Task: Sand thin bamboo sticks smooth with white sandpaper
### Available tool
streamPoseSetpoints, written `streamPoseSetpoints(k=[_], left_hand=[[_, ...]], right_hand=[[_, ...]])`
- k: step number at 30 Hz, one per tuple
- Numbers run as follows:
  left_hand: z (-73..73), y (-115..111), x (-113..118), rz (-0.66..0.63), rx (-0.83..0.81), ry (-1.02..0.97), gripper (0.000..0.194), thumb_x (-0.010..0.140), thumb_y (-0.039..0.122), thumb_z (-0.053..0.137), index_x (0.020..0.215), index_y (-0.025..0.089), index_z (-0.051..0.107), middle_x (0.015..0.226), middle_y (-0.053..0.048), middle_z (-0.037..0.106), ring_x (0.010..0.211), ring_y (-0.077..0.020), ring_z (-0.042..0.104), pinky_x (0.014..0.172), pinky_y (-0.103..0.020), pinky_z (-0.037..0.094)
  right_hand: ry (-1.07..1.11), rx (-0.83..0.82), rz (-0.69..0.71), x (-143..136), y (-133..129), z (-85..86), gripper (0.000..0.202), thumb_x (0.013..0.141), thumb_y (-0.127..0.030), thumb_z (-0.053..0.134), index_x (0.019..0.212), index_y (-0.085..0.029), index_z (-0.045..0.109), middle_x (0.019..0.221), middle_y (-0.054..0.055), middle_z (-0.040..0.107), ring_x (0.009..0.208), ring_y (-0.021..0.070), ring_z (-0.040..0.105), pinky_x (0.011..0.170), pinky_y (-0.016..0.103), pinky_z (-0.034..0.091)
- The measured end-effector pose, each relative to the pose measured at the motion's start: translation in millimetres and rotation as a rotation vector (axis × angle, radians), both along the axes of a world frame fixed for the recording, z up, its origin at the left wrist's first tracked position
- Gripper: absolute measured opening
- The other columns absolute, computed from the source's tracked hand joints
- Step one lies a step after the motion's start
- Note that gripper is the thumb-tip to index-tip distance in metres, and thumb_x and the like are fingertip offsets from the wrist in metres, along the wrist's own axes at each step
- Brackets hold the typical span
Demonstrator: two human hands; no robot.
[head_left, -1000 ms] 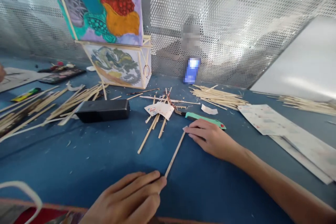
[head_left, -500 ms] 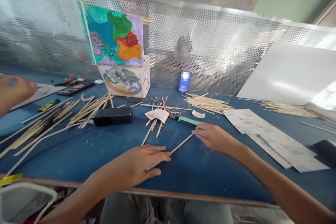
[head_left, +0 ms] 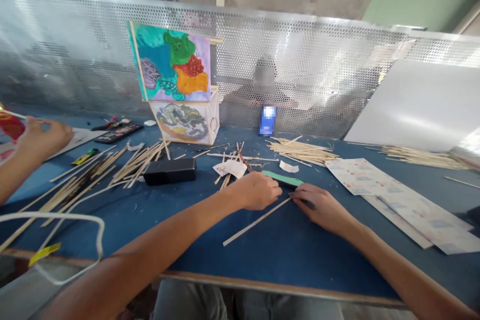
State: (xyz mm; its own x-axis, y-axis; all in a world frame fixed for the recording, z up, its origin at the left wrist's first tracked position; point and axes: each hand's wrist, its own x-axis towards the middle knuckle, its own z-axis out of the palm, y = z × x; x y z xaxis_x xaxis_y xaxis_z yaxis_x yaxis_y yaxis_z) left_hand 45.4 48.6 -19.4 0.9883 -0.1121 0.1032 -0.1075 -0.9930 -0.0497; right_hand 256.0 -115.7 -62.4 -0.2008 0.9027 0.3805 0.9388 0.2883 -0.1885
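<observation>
A thin, pale wooden stick lies slanted on the blue table, its near end uncovered. My right hand pinches the stick's far end between thumb and fingers. Beside it, to the left, my left hand hovers with curled fingers pressed together; whatever they may hold is hidden. Just beyond both hands lies a teal and black cutter handle, partly covered by them. Behind my left hand are a crumpled piece of printed paper and several short sticks.
At the left are a black box, more sticks and a white cable. A painted box model stands behind. Stick bundles and printed sheets lie right. Another person's hand reaches in at left.
My left hand has left the near part of the stick and moved forward and right, towards the cutter. My right hand still pinches the far end. The view has shifted slightly.
</observation>
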Motion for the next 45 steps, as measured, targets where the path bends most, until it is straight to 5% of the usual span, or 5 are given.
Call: streamPoseSetpoints(k=[5, 10, 15, 27, 45], left_hand=[[-0.3, 5.5, 23.5, -0.128, 0.158, -0.082, 0.016, 0.103, 0.03, 0.064, 0.103, 0.014, 0.07, 0.099, -0.004, 0.073, 0.092, -0.019, 0.071, 0.087, -0.039, 0.059], [-7.3, -57.0, 0.5, -0.035, 0.149, -0.153, 0.03, 0.103, 0.037, 0.056, 0.1, 0.012, 0.073, 0.092, -0.009, 0.076, 0.084, -0.023, 0.072, 0.071, -0.035, 0.056], [-23.8, -103.1, -34.6, 0.065, 0.223, -0.227, 0.07, 0.103, 0.059, 0.047, 0.127, -0.003, 0.069, 0.129, -0.024, 0.072, 0.124, -0.033, 0.065, 0.103, -0.039, 0.049], [-39.7, -82.5, -34.4, 0.05, 0.272, -0.365, 0.061, 0.108, 0.047, 0.038, 0.127, -0.002, 0.068, 0.124, -0.02, 0.076, 0.113, -0.0296, 0.07, 0.099, -0.036, 0.047], [-29.0, -90.1, -32.6, 0.058, 0.24, -0.233, 0.07, 0.103, 0.057, 0.043, 0.126, -0.003, 0.071, 0.124, -0.025, 0.074, 0.114, -0.0336, 0.068, 0.103, -0.04, 0.044]], right_hand=[[-0.03, -0.022, 0.049, 4.8, 5.8, 7.6, 0.028, 0.106, -0.023, 0.049, 0.101, -0.021, 0.076, 0.098, 0.009, 0.075, 0.09, 0.0207, 0.073, 0.078, 0.032, 0.059], [-0.073, -0.06, 0.144, 12.5, 12.3, 15.3, 0.027, 0.106, -0.019, 0.05, 0.098, -0.02, 0.076, 0.094, 0.006, 0.073, 0.084, 0.0186, 0.072, 0.075, 0.03, 0.059], [-0.04, -0.024, 0.167, 17.3, 11.6, 7.0, 0.026, 0.108, -0.021, 0.05, 0.115, -0.021, 0.074, 0.108, 0.008, 0.074, 0.101, 0.0192, 0.073, 0.089, 0.032, 0.06], [0.091, -0.022, 0.095, 6.1, 0.5, 5.9, 0.025, 0.106, -0.017, 0.055, 0.122, -0.026, 0.073, 0.11, 0.004, 0.073, 0.101, 0.0142, 0.072, 0.09, 0.025, 0.06], [-0.005, -0.047, 0.216, -1.4, -4.4, 12.8, 0.032, 0.103, -0.008, 0.051, 0.129, -0.018, 0.066, 0.111, 0.009, 0.073, 0.099, 0.0188, 0.071, 0.087, 0.032, 0.063]])
